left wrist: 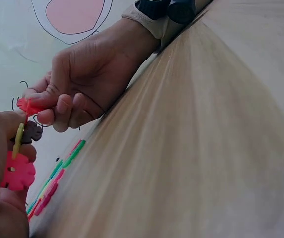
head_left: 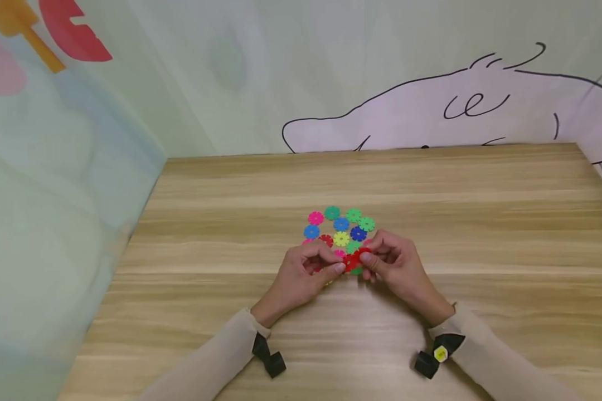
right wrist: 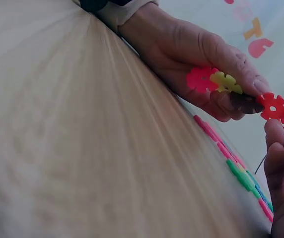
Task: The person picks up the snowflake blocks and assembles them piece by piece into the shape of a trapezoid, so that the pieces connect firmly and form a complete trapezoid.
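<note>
My left hand (head_left: 301,278) pinches a short chain of notched, flower-shaped plastic discs between thumb and fingers. In the right wrist view the chain shows a pink disc (right wrist: 200,80), a yellow disc (right wrist: 226,82), a dark disc (right wrist: 246,103) and a red disc (right wrist: 273,106). My right hand (head_left: 403,267) pinches another red disc (left wrist: 29,105) against the chain's red end. Those two red discs touch; whether their notches are locked cannot be told. Both hands are raised just above the table, over the near side of the loose discs.
Behind and under the hands, several loose discs lie on the wooden table (head_left: 205,223), among them a green disc (head_left: 332,213), a blue disc (head_left: 311,231) and a yellow disc (head_left: 341,239). Some are partly hidden by the hands. A wall (head_left: 205,83) with drawings borders the table's far edge.
</note>
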Tool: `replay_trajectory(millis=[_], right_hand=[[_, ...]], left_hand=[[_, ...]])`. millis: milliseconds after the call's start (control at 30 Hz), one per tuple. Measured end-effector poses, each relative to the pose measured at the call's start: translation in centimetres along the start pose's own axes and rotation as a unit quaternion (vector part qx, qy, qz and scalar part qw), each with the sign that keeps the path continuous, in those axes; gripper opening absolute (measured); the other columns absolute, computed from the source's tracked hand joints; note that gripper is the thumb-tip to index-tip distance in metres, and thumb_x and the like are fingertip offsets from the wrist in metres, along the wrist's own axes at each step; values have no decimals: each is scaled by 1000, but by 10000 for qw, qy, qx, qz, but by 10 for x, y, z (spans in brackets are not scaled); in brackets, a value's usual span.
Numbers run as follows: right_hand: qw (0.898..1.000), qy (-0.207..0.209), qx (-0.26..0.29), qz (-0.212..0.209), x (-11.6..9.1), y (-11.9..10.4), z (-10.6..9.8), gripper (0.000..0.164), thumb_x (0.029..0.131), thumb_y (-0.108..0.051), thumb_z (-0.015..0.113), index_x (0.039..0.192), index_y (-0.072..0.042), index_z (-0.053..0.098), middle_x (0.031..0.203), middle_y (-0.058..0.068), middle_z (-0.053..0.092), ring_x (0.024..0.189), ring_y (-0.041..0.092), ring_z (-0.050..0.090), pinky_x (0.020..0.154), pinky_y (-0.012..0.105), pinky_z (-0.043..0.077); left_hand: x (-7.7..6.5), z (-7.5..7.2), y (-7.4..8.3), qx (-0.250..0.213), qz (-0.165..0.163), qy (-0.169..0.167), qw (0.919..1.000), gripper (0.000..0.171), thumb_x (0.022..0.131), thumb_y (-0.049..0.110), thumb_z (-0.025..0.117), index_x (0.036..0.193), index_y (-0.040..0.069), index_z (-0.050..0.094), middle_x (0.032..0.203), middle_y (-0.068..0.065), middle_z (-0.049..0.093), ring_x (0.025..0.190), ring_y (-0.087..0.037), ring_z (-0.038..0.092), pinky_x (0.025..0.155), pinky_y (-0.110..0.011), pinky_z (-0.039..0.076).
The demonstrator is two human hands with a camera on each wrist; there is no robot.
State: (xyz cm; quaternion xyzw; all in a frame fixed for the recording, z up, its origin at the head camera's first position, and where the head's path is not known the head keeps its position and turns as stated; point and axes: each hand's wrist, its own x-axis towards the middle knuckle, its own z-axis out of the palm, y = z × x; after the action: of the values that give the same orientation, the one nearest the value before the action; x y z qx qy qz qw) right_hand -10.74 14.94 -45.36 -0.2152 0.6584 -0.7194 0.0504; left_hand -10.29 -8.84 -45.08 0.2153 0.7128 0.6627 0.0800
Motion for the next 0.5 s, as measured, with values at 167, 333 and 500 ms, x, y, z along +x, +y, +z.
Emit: replay_trajectory(millis=[167,333,500], right_hand=[[9997,-126,-194,100,-2,0,3,17,98,11,67,85,5,58,68,10,70,56,12,66,49,27,54],[9989,-135,-340,290,-2,-1,6,13,99,9,67,89,4,60,69,22,68,56,12,66,50,27,55],[9990,-112,-258,360,-1,-1,14,9,102,2,68,106,7,62,74,22,69,60,11,66,54,27,57]], left_hand=[[-4,0,0,185,275,17,9995,10,95,-1,79,89,6,73,90,-13,68,83,-7,59,69,-17,53],[-2,1,0,234,162,-75,9996,8,97,2,77,94,6,71,93,-12,69,84,-7,62,71,-18,56],[2,0,3,-4,-160,-234,9996,13,100,2,73,112,2,69,100,-15,70,84,-7,68,73,-20,59]])
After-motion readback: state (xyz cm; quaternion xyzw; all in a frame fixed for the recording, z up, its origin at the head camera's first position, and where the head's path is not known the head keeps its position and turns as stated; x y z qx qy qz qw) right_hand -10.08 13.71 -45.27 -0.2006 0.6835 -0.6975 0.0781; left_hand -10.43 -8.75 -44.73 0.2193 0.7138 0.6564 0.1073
